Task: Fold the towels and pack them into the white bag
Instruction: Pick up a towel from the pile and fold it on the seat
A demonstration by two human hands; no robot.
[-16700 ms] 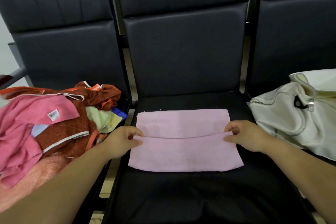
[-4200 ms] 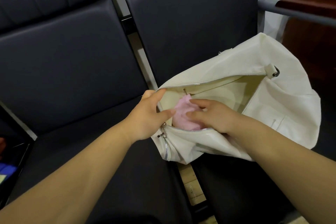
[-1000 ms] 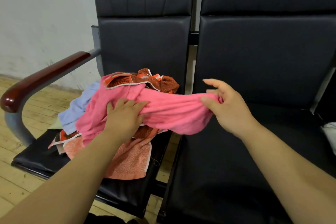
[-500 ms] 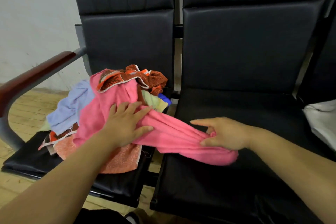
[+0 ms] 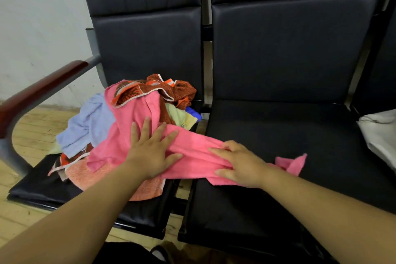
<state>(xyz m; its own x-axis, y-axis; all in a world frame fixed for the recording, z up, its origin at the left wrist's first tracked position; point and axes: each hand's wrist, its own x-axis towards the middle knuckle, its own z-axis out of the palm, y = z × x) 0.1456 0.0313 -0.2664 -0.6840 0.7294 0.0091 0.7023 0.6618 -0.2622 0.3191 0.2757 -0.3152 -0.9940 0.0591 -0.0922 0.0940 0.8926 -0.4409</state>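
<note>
A bright pink towel stretches from the heap of towels on the left seat across the gap onto the middle seat. My left hand lies flat on the pink towel over the heap, fingers spread. My right hand grips the bunched towel on the middle seat, and a loose pink corner sticks out to its right. The white bag shows only partly at the right edge, on the third seat.
The heap holds a light blue towel, a rust-orange patterned cloth, a pale yellow one and a salmon one. A wooden armrest bounds the left seat. Black seat backs rise behind; wooden floor lies at the left.
My right hand has pulled the pink towel further right onto the middle seat, with a corner now lying past it. My left hand stays pressed on the heap.
</note>
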